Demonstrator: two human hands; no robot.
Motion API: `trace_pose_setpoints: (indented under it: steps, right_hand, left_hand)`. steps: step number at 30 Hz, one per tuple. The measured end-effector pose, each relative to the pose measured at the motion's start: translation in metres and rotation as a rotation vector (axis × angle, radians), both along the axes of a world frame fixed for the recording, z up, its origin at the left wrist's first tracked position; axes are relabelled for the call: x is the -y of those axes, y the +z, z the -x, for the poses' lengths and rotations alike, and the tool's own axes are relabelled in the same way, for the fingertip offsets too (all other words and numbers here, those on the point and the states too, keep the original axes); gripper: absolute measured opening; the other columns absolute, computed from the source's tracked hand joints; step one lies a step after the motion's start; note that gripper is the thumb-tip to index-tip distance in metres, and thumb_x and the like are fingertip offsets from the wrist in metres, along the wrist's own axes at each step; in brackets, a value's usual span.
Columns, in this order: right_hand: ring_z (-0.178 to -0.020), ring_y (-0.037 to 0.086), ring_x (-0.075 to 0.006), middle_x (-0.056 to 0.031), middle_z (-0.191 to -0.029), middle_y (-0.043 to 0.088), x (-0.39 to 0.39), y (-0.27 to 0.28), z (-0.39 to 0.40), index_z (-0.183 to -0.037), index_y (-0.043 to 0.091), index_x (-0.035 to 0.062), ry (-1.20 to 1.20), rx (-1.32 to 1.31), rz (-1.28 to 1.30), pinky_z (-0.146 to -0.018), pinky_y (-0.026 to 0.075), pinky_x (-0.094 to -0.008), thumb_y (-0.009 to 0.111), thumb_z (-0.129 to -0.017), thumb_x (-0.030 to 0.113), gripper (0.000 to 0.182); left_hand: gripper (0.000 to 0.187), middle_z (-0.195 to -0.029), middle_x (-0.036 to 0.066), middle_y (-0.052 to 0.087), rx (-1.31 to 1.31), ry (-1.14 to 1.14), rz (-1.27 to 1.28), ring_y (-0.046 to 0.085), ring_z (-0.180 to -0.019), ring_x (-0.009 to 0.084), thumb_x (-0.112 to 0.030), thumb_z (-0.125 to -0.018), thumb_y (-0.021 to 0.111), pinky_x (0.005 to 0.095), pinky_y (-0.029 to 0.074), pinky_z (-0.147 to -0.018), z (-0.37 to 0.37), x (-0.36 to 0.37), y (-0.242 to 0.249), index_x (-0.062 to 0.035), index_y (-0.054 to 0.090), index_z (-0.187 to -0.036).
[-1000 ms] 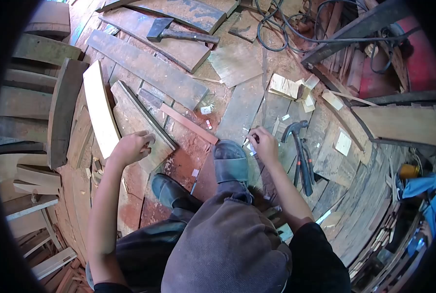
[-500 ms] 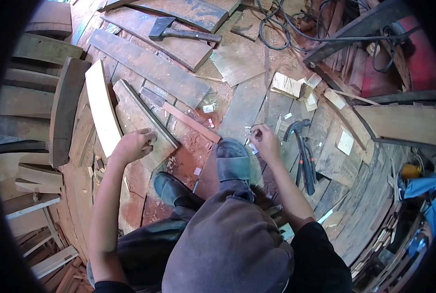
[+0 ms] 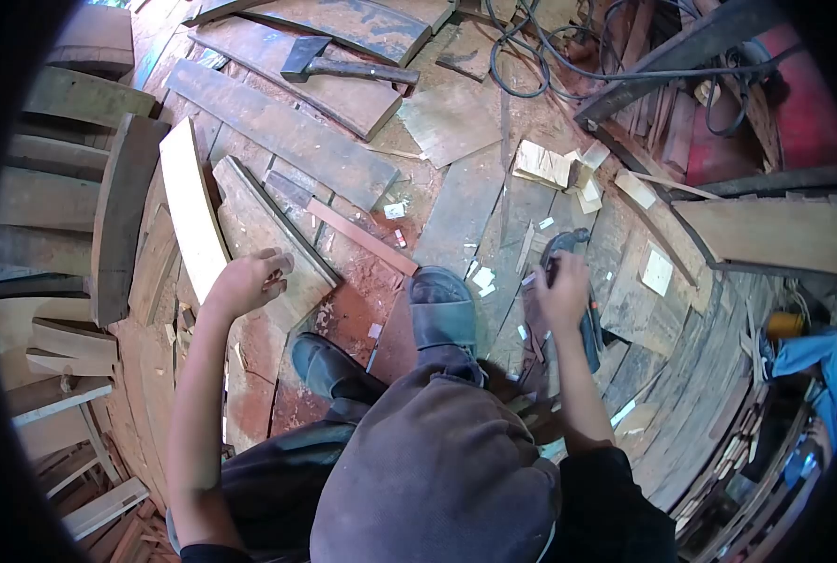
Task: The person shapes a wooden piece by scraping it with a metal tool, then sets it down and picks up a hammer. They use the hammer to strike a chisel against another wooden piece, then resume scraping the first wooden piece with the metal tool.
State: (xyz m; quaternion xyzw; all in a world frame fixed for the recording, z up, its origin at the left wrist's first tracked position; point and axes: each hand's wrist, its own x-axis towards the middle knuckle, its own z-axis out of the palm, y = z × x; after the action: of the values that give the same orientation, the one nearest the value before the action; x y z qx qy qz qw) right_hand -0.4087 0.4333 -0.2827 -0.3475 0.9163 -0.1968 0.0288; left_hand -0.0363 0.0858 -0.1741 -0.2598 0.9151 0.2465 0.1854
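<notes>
Over the wooden boards at the left is my left hand (image 3: 250,283), its fingers curled together; anything inside them is too small to name. It is near a pale curved board (image 3: 193,211) and a grey board (image 3: 273,225). My right hand (image 3: 564,289) is bent closed above a hammer (image 3: 569,242), covering part of its handle. A dark patch shows between its thumb and fingers, and I cannot make out what it is. Between the hands, a long tool with a reddish flat handle (image 3: 362,239) lies near my sandal (image 3: 442,310).
An axe (image 3: 353,68) rests on thick planks at the top. Wood offcuts (image 3: 542,164) and small white scraps (image 3: 484,278) lie on the floor. Curved timbers (image 3: 123,220) stand at the left. Cables (image 3: 531,61) loop at upper right, near a dark beam (image 3: 662,61).
My right hand has moved right and slightly down, from the floor beside the sandal to over the hammer. My left hand has shifted slightly left. More white scraps show beside the sandal.
</notes>
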Motion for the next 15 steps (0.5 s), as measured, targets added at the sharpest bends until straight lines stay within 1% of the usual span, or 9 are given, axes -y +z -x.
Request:
trace_pose_setpoints:
  steps: [2,5,6,9,11,12,14,15]
  right_hand:
    - [-0.104,0.058,-0.0347,-0.0135,-0.106,0.062,-0.041,-0.013,0.025,-0.109,0.061,0.0064,-0.052,-0.102,-0.155,-0.088,0.047,-0.0468,0.077,-0.085,0.029,0.037]
    - [-0.104,0.059,-0.0361,-0.0140,-0.107,0.061,-0.074,-0.008,0.033,-0.111,0.060,0.0074,-0.019,0.063,-0.258,-0.087,0.048,-0.0480,0.076,-0.086,0.029,0.037]
    - [-0.102,0.062,-0.0371,-0.0140,-0.106,0.063,-0.084,-0.012,0.034,-0.113,0.059,0.0083,0.020,0.026,-0.283,-0.085,0.050,-0.0476,0.077,-0.085,0.029,0.038]
    - [-0.093,0.065,-0.0395,-0.0157,-0.099,0.066,-0.106,-0.021,0.038,-0.118,0.055,0.0075,0.035,0.076,-0.303,-0.082,0.052,-0.0480,0.075,-0.087,0.023,0.040]
    - [-0.088,0.066,-0.0414,-0.0183,-0.094,0.067,-0.102,-0.016,0.037,-0.125,0.051,0.0076,-0.010,0.149,-0.287,-0.080,0.053,-0.0487,0.073,-0.089,0.020,0.044]
    - [-0.086,0.066,-0.0424,-0.0196,-0.092,0.068,-0.100,-0.010,0.035,-0.129,0.049,0.0077,-0.036,0.187,-0.281,-0.079,0.053,-0.0490,0.072,-0.089,0.018,0.047]
    - [-0.085,0.067,-0.0431,-0.0227,-0.093,0.068,-0.093,0.004,0.031,-0.137,0.043,0.0095,-0.031,0.354,-0.179,-0.080,0.054,-0.0496,0.070,-0.091,0.016,0.054]
    - [-0.085,0.068,-0.0434,-0.0242,-0.093,0.068,-0.090,0.013,0.032,-0.141,0.040,0.0104,-0.028,0.434,-0.128,-0.080,0.054,-0.0499,0.069,-0.092,0.015,0.057]
  left_hand:
    - [0.028,-0.092,0.014,0.064,-0.049,-0.001,0.005,0.067,-0.082,0.0327,-0.017,-0.082,0.074,0.0418,0.055,-0.074,-0.001,0.001,-0.001,-0.0050,0.065,-0.106]
    - [0.027,-0.093,0.014,0.064,-0.056,0.048,-0.044,0.067,-0.082,0.0328,-0.016,-0.082,0.074,0.0415,0.055,-0.074,0.007,-0.006,0.003,-0.0046,0.066,-0.106]
    - [0.027,-0.094,0.015,0.065,-0.092,0.034,-0.056,0.067,-0.082,0.0332,-0.015,-0.083,0.073,0.0415,0.055,-0.074,0.013,-0.009,0.004,-0.0045,0.066,-0.106]
    - [0.025,-0.096,0.016,0.065,-0.213,-0.007,-0.072,0.067,-0.083,0.0343,-0.013,-0.083,0.072,0.0419,0.055,-0.074,0.031,-0.023,0.002,-0.0041,0.066,-0.106]
    - [0.025,-0.098,0.016,0.066,-0.311,-0.048,-0.048,0.067,-0.085,0.0353,-0.012,-0.083,0.071,0.0425,0.055,-0.075,0.050,-0.035,-0.010,-0.0037,0.066,-0.106]
    - [0.026,-0.099,0.017,0.066,-0.329,-0.050,-0.078,0.067,-0.087,0.0357,-0.011,-0.083,0.071,0.0428,0.055,-0.077,0.061,-0.042,-0.012,-0.0036,0.067,-0.106]
    - [0.026,-0.101,0.017,0.066,-0.370,-0.056,-0.143,0.067,-0.091,0.0365,-0.011,-0.083,0.071,0.0435,0.055,-0.080,0.089,-0.057,-0.017,-0.0034,0.067,-0.108]
    - [0.029,-0.107,0.017,0.067,-0.360,-0.090,-0.168,0.068,-0.095,0.0361,-0.013,-0.083,0.070,0.0431,0.055,-0.084,0.103,-0.062,-0.018,-0.0040,0.067,-0.111]
